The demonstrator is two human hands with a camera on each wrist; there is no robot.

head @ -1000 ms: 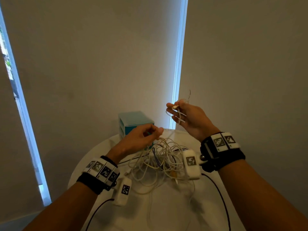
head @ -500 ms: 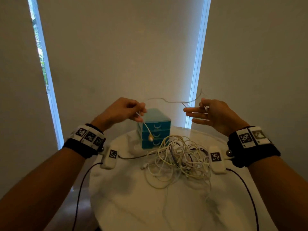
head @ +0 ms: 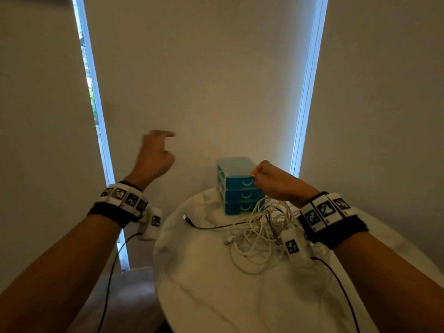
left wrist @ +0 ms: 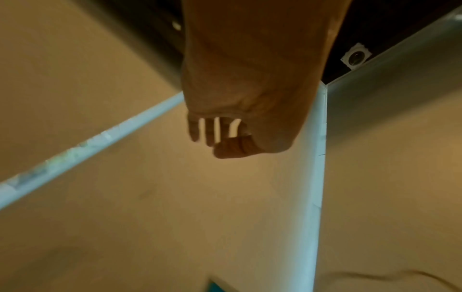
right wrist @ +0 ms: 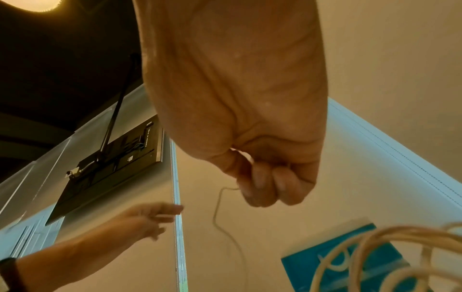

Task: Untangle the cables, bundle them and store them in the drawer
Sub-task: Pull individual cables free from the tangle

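A tangle of white and cream cables (head: pixel 258 228) lies on the round white table (head: pixel 204 284) in front of a small blue drawer unit (head: pixel 240 194) with three shut drawers. My right hand (head: pixel 255 176) is curled in front of the unit's top drawer and pinches a thin pale cable (right wrist: pixel 217 209) that hangs down from the fist (right wrist: pixel 260 189). My left hand (head: pixel 165 145) is raised off to the left of the table, blurred, fingers straight and holding nothing (left wrist: pixel 212 140).
A black cable with a blue USB plug (head: pixel 186 218) runs left out of the tangle. The table stands against a blind-covered window wall. The table's left edge (head: pixel 158 248) drops to the floor below my left arm.
My left hand has let go of the thin cable and swung up and out to the left. My right hand has dropped in front of the drawer unit, still pinching the cable.
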